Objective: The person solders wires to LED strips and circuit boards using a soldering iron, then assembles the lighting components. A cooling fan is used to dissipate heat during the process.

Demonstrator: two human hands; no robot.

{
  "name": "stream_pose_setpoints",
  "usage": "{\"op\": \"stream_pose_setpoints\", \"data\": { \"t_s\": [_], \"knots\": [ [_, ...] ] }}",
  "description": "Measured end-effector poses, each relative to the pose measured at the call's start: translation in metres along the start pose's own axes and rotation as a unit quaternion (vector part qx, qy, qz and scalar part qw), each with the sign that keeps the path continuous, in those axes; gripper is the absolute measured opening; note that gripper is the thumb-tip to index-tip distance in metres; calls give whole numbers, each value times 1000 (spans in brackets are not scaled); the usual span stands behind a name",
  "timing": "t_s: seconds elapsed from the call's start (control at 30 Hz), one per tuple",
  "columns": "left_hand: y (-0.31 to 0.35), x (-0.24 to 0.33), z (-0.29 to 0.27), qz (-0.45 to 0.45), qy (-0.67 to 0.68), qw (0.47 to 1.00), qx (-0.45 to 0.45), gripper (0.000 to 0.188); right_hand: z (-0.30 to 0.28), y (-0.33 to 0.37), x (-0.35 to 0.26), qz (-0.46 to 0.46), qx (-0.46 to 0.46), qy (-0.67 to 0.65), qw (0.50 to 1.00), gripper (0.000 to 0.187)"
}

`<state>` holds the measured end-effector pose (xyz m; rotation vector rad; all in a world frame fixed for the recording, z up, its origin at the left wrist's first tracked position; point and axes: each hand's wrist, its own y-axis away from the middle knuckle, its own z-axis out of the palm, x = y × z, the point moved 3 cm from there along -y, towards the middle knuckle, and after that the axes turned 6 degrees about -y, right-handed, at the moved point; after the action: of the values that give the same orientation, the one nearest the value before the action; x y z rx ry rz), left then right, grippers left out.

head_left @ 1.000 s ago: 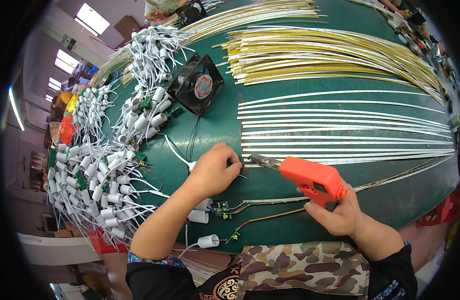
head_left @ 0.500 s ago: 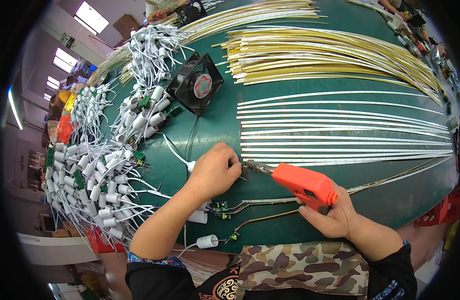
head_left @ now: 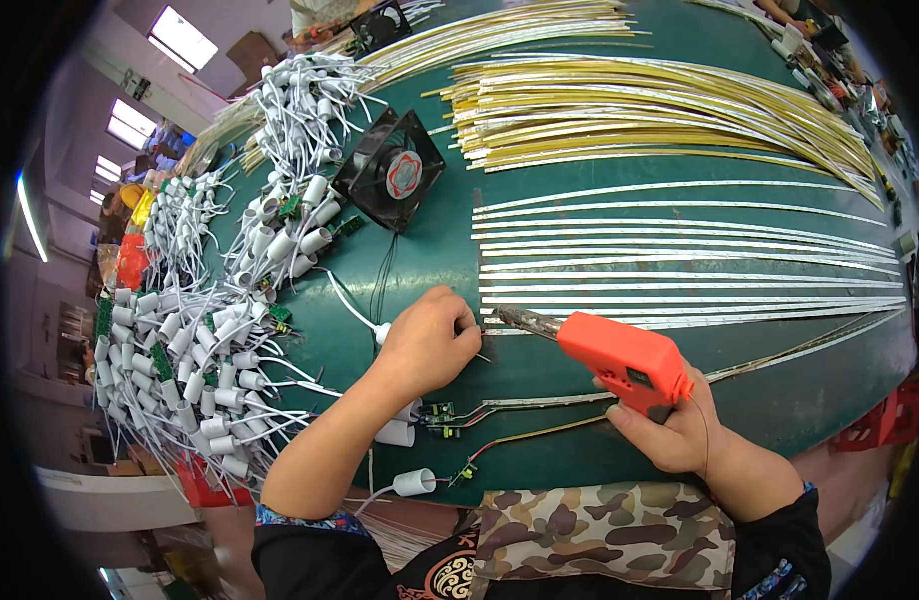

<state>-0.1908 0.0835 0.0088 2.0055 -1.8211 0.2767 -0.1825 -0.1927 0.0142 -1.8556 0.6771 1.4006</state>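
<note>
My right hand (head_left: 669,425) is wrapped round the handle of a red soldering gun (head_left: 624,355). Its dark metal nozzle points left, over the left ends of the lowest white LED strips (head_left: 679,318). Just left of those ends, my left hand (head_left: 426,338) is closed in a pinch; what its fingers hold is hidden behind them. A white plastic sleeve (head_left: 382,334) on a white cable pokes out beside that hand. Nearer me lie two small green circuit boards (head_left: 441,420), wired to strips, and a white sleeve (head_left: 413,483) with another little board (head_left: 466,472).
A heap of white sleeves with cables and boards (head_left: 194,370) covers the table's left side. Behind my left hand stands a black fan (head_left: 391,170). Yellow and white strips (head_left: 639,110) lie bundled at the back. Tools and parts (head_left: 829,75) crowd the far right edge.
The soldering gun has shifted slightly right and upward in the picture, its nozzle drawing away from my left fingertips. My left hand has stayed almost still.
</note>
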Motion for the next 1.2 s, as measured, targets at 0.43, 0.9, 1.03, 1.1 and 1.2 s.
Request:
{"op": "stream_pose_setpoints", "data": {
  "t_s": [0.43,0.9,1.03,1.1,1.2],
  "knots": [
    [1,1,0,1,-6,1000,-9,12,-4,2,2,-3,7,-23,1000,54],
    [16,5,-7,178,-58,982,-8,14,-5,2,4,2,13,-36,999,54],
    [15,5,-6,194,-62,979,-4,12,-5,2,6,-2,21,-36,999,53],
    [14,4,-5,196,-62,979,-7,12,-5,2,5,7,17,-36,999,53],
    [13,-1,-3,157,21,987,6,11,-4,2,6,0,20,-45,999,53]
  ]
}}
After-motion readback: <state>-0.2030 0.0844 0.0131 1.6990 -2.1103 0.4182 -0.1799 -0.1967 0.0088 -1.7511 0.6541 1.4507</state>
